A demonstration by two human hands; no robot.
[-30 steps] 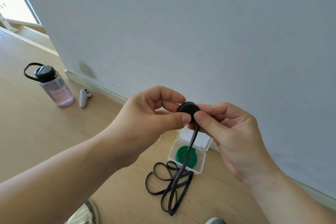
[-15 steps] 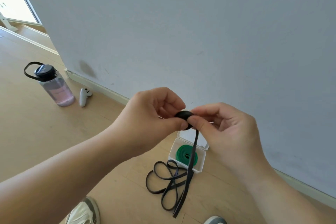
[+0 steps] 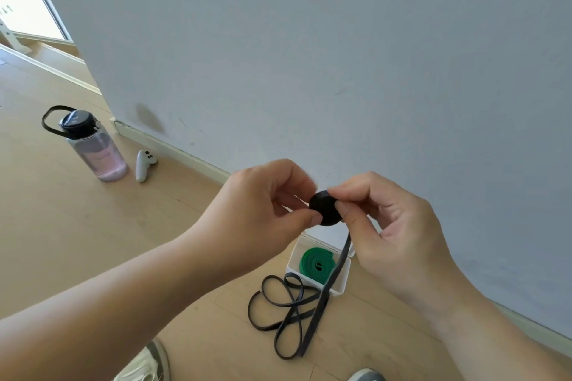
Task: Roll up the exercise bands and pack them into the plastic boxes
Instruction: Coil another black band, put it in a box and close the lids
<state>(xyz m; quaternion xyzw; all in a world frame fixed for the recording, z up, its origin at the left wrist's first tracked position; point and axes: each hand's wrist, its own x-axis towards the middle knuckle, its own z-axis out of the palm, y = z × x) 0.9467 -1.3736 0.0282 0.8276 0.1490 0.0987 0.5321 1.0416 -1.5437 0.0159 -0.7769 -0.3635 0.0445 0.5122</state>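
Observation:
A black exercise band [image 3: 323,208] is partly wound into a small tight roll held up in front of the wall. My left hand [image 3: 263,204] pinches the roll from the left and my right hand [image 3: 390,226] pinches it from the right. The band's loose tail hangs down to looped coils [image 3: 288,312] on the floor. Below stands an open white plastic box [image 3: 342,283] with a rolled green band [image 3: 317,261] inside.
A water bottle [image 3: 96,151] with a black lid and a white controller [image 3: 144,164] stand on the wooden floor at left. The grey wall and its baseboard [image 3: 185,155] run close behind. My shoes [image 3: 148,365] show at the bottom edge.
The roll has turned between my fingers and both hands have regripped it. The hanging tail has swung slightly while the coils on the floor shifted a little.

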